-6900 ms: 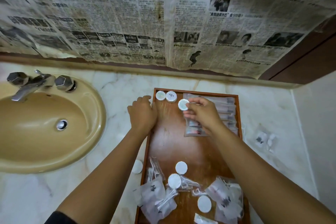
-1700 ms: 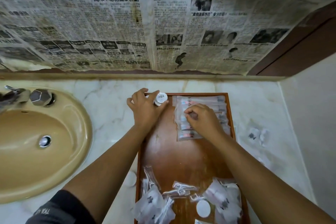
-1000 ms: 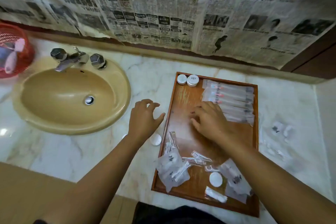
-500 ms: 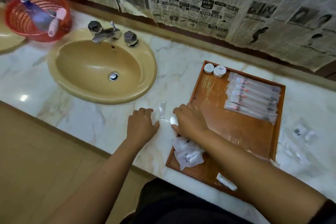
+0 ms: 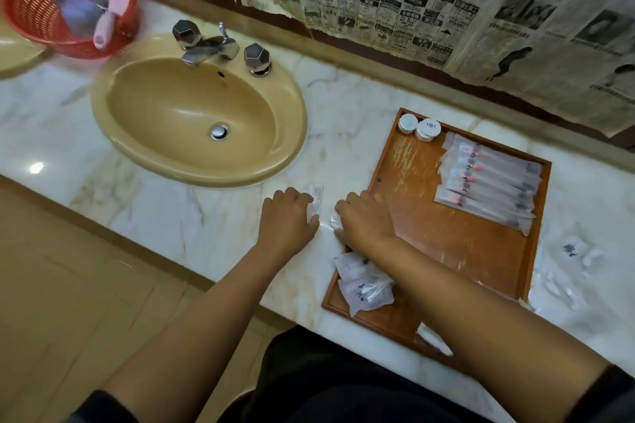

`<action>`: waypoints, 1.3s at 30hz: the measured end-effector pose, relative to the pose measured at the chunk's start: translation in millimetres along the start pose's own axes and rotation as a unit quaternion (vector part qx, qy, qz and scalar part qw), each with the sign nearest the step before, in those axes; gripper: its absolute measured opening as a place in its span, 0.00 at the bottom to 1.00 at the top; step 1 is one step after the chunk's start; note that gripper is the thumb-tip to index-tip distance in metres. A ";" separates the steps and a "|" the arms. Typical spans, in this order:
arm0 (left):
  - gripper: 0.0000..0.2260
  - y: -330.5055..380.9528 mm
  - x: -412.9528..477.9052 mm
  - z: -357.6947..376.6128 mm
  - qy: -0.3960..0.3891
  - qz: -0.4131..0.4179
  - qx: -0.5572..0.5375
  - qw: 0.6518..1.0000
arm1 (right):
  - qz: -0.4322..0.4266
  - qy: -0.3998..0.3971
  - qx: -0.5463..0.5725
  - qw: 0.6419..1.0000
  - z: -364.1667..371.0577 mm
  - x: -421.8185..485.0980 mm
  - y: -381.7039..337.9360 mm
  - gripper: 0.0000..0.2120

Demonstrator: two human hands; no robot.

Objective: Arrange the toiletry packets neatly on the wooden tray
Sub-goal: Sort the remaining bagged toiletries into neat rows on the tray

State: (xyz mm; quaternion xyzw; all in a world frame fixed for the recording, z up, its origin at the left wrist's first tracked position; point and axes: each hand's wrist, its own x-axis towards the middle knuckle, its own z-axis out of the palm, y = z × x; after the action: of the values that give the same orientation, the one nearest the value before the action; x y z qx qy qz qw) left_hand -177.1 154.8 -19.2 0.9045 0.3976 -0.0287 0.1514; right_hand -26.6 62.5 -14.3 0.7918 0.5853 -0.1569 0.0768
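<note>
Both hands (image 5: 287,221) (image 5: 364,223) grip packets (image 5: 315,201) beside tray (image 5: 457,237).

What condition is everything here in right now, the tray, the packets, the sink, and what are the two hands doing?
wooden tray: on the counter, partly filled.
long packets: lined up in a row on the tray.
round containers: two, together in the tray's far corner.
loose packets: heaped at the tray's near edge.
left hand: on a clear packet on the counter.
right hand: over a small white item at the tray's edge.
sink: dry, tap off.
</note>
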 end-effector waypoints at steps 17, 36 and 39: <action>0.19 103.5 -5.3 10.8 -0.149 0.208 0.073 0.964 | 0.242 0.102 0.335 0.905 2.4 -106.8 121.9 0.21; 0.15 114.1 9.6 4.0 -0.248 0.049 -0.149 0.956 | 0.254 0.125 0.424 0.860 20.7 -143.8 130.2 0.20; 0.18 121.3 17.8 -0.8 -0.236 0.016 -0.232 0.944 | 0.262 0.124 0.452 0.844 17.0 -148.2 133.2 0.18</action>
State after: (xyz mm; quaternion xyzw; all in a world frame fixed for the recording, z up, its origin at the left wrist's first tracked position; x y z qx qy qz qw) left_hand -76.7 90.3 9.0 0.8178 0.3318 -0.1465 0.4468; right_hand 58.0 -116.8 11.6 0.8755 0.2249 -0.2785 -0.3246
